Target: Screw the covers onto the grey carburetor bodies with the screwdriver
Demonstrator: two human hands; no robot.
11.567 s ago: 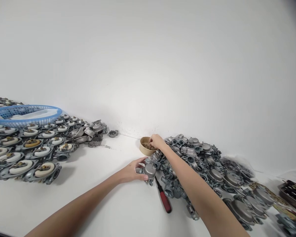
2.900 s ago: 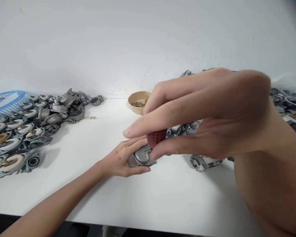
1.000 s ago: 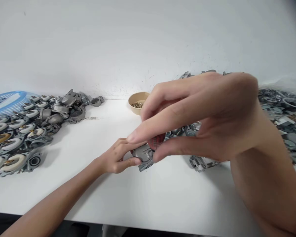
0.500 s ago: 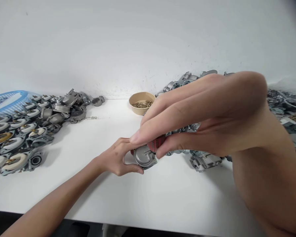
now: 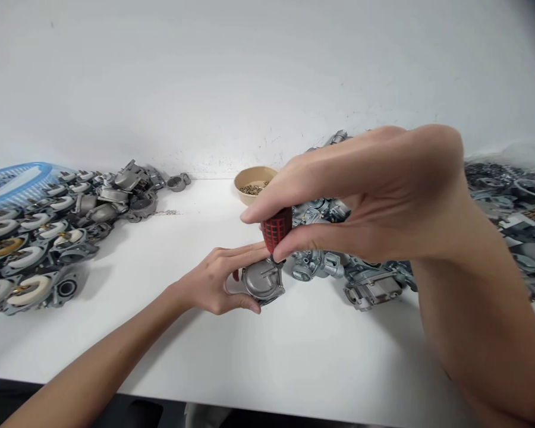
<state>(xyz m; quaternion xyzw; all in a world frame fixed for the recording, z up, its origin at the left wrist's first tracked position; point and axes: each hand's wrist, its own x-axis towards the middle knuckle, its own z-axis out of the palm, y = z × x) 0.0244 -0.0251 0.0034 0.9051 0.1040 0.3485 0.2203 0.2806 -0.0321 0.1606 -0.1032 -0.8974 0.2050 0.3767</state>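
Note:
A grey metal carburetor (image 5: pixel 263 279) rests on the white table with its rounded bowl cover facing up. My left hand (image 5: pixel 220 279) is closed around it from the left, thumb at the near side and fingers along the far side. My right hand (image 5: pixel 339 190) grips a stubby screwdriver (image 5: pixel 276 230) with a red and black handle between thumb and fingers. The screwdriver stands nearly upright, its tip at the far right edge of the cover; the exact contact point is too small to make out.
A tan bowl (image 5: pixel 245 178) of small brass-coloured screws stands behind my hands. Carburetor bodies with white rings (image 5: pixel 31 258), loose bowl covers (image 5: pixel 129 184) and a blue basket (image 5: pixel 40 172) are at left. More carburetors (image 5: pixel 374 288) lie at right, partly behind my right arm.
My right hand has risen slightly, and its fingers have opened a little around the handle, so more of the screwdriver shows. My left hand and the carburetor have hardly moved.

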